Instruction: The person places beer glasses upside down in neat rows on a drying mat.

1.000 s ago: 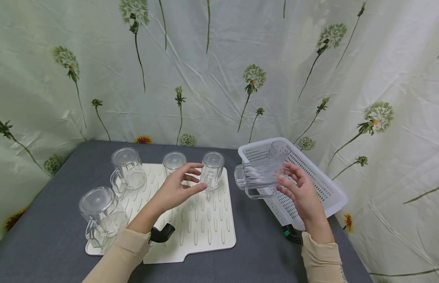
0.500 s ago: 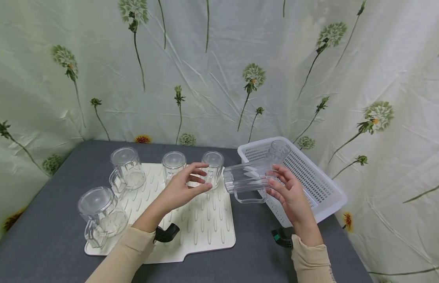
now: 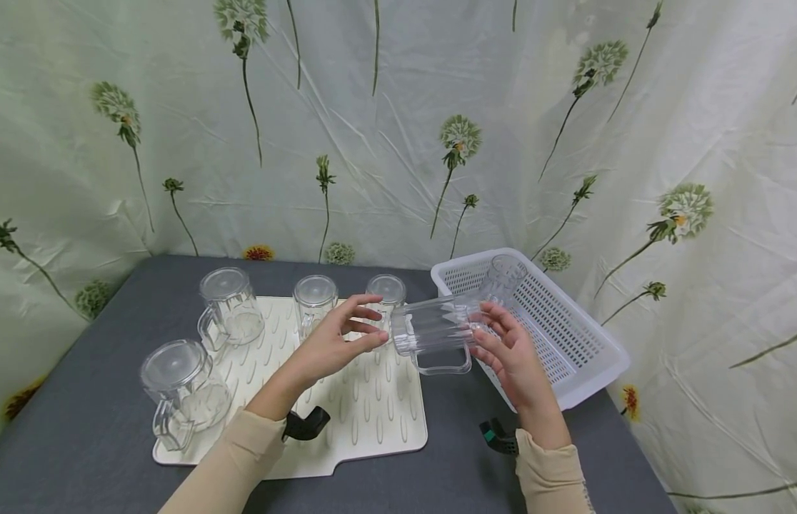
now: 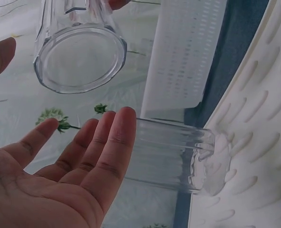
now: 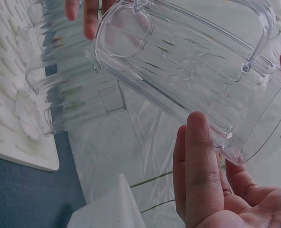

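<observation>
The fingers of the right hand (image 3: 515, 357) grip the mug (image 3: 433, 325) at its rim end. The fingers of the left hand (image 3: 334, 346) are spread apart and hold nothing. The mug is raised on its side between the two sets of fingers, base toward the left fingers; these are just beside it, with no contact visible. The handle (image 3: 443, 370) is on its near side.

Step in hand, as judged: handover of the mug to the left hand. The next move would call for closing the left fingers around the base end before releasing the right.

Below and beyond the left fingers, the mat (image 3: 386, 437) carries four upturned mugs (image 3: 226, 303). Beyond and right of the right fingers, the basket (image 3: 613, 365) contains a glass (image 3: 506, 271).
</observation>
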Tool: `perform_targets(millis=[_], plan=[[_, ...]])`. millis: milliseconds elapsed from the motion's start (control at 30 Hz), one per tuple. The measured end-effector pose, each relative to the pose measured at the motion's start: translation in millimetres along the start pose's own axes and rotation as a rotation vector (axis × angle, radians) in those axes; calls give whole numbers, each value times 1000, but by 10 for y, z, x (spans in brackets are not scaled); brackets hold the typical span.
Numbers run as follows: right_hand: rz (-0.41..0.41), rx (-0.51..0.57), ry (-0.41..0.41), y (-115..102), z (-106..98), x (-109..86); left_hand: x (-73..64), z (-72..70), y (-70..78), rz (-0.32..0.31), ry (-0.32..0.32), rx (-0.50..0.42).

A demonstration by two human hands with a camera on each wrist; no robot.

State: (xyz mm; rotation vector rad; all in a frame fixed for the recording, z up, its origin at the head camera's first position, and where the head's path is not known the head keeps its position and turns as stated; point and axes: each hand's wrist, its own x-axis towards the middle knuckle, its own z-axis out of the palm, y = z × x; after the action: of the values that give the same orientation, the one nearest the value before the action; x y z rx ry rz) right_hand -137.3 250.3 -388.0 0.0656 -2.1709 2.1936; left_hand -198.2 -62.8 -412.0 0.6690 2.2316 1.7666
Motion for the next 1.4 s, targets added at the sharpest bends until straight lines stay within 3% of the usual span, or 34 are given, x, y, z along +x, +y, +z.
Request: perform_targets(millis=[500,1033,1400], plan=[[-29,63,-23,88,85,-23,28,111,20,17,-57,-163],[-26,102,-34,130,123,-54,39,182,-10,11,-77,-182],[-45,145,-50,193,151,-67,11,229,-16,-40,-97,-228]])
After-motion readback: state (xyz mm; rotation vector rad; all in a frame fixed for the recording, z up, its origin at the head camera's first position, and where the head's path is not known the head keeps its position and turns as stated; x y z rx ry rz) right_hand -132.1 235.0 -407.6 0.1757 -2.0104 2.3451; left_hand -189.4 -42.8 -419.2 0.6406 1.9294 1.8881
